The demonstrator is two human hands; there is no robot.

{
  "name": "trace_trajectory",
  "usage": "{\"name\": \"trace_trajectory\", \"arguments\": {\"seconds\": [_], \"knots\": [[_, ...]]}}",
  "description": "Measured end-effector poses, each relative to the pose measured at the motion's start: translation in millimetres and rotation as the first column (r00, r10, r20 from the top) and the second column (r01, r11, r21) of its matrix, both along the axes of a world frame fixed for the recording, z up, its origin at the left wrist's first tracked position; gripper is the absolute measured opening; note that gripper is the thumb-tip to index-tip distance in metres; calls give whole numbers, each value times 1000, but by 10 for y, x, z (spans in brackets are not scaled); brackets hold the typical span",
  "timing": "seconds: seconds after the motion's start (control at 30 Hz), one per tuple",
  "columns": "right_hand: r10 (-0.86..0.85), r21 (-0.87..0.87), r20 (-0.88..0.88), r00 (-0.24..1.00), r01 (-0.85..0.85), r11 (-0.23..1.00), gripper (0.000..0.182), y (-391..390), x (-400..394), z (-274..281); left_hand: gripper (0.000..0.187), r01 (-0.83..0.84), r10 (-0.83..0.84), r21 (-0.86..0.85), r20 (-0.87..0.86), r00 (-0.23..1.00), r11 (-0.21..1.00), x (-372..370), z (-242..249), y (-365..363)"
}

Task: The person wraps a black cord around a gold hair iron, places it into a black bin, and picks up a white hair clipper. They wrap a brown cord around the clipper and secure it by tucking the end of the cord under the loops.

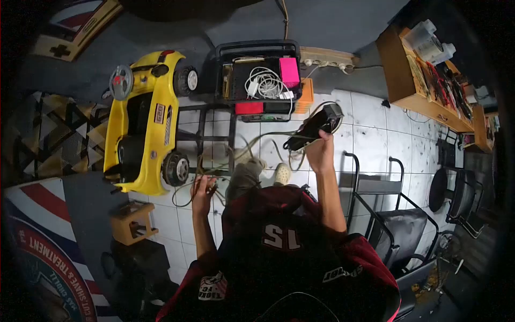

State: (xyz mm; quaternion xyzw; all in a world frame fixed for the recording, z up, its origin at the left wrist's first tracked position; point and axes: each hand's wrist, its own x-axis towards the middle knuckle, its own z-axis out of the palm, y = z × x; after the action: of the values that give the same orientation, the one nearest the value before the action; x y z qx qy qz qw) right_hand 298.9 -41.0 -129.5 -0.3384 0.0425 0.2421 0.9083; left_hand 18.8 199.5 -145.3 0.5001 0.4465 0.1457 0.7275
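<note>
My right hand (320, 150) is closed around a black hair clipper (312, 127) with a grey head, held above the tiled floor. From it a long olive-brown cord (257, 138) runs in loose loops across to my left side. My left hand (203, 188) has its fingers curled on part of that cord, with more loops hanging around it. The fingers of both hands show only in part.
Ahead stands a black trolley (219, 80) carrying a coiled white cable (265, 83) and a pink box (289, 72). A yellow toy car (169, 107) is at left, near a small wooden stool (131, 222). Black chairs (399, 225) and a wooden shelf (394, 70) are at right.
</note>
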Motion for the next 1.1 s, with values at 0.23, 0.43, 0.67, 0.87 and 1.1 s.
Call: {"name": "trace_trajectory", "arguments": {"seconds": [0.23, 0.43, 0.67, 0.87, 1.1], "knots": [[27, -451, 400, 916, 171, 876, 27, -271, -482, 444, 51, 645, -388, 266, -616, 686, 717, -387, -200, -36], [174, -584, 515, 839, 195, 788, 48, -93, -1270, 620, 57, 794, -737, 472, -362, 570, 383, 67, 853, -385], [157, -428, 227, 961, -47, 903, 42, 171, -2301, 726, 101, 589, -760, 609, 35, 649, 531, -141, 925, -1032], [383, -738, 535, 753, 195, 646, 42, 1, -2919, 1097, 59, 677, -658, 108, 389, 645, 728, -686, 856, -1044], [29, -592, 547, 837, 362, 720, 18, -512, -2888, 1068, 110, 880, -843, 33, 306, 442, 473, -1166, 932, -688]]}}
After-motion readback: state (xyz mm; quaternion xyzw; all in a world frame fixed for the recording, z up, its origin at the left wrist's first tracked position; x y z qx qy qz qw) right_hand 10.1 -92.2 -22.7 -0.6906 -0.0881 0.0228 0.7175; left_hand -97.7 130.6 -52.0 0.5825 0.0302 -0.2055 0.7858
